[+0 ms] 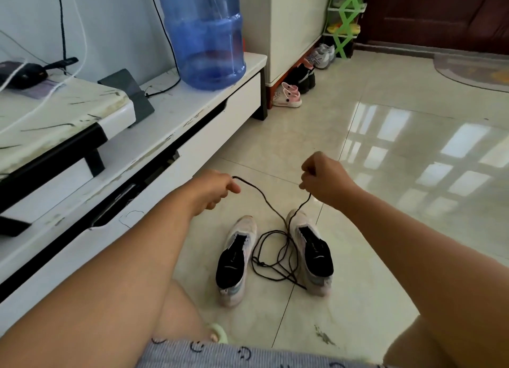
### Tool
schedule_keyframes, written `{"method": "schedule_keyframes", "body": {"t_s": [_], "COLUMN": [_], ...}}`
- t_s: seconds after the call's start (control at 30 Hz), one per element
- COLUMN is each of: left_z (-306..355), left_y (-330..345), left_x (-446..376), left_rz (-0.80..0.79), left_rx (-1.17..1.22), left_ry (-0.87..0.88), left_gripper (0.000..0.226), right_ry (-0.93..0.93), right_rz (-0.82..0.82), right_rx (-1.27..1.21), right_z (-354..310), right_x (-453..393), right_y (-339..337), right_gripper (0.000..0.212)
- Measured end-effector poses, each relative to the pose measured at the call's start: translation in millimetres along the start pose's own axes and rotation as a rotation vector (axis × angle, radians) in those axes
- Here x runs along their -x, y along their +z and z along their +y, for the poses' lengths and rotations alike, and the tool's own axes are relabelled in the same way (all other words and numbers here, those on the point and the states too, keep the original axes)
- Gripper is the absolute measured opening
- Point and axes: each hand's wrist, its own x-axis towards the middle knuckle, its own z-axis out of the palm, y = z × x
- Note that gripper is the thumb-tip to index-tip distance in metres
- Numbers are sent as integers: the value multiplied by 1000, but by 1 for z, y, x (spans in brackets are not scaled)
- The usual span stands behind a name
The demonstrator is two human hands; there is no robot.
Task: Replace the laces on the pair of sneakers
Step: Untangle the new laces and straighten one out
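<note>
Black lace (271, 206) runs between your 2 hands: your left hand (213, 187) pinches 1 end between thumb and fingers, and your right hand (321, 179) grips the other end in curled fingers, both held above the floor. From your hands the lace drops down and lies in loose tangled loops on the tiled floor (385, 153), between the 2 sneakers. The left sneaker (237, 260) and the right sneaker (311, 252) stand side by side, toes pointing away from you, pale uppers with dark openings; the lace crosses over the toe of the right one. To your left a low white TV cabinet (192, 136) carries a blue water jug (206, 34). Farther off, pink children's shoes (287, 95) sit by a cabinet, near a green shoe rack (345, 18).
</note>
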Motion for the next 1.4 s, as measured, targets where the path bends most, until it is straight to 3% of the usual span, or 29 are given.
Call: {"method": "schedule_keyframes", "body": {"t_s": [0.13, 0.33, 0.6, 0.8, 1.4], "left_z": [5, 6, 5, 3, -1], "left_y": [10, 19, 14, -7, -19], "left_x": [11, 24, 43, 39, 76], "left_rz": [-41, 124, -114, -30, 100], "left_rx": [43, -39, -150, -27, -58], "left_ry": [58, 153, 94, 185, 262], "left_gripper": [18, 13, 5, 10, 12], "right_ry": [-137, -232, -191, -217, -259], "right_rz": [-23, -98, -182, -199, -165], "right_rx": [-55, 46, 199, 230, 273], "right_z": [-14, -20, -24, -27, -71], "right_x": [12, 31, 46, 49, 62], "right_y": [11, 15, 16, 19, 3], "right_gripper": [15, 22, 16, 16, 16]}}
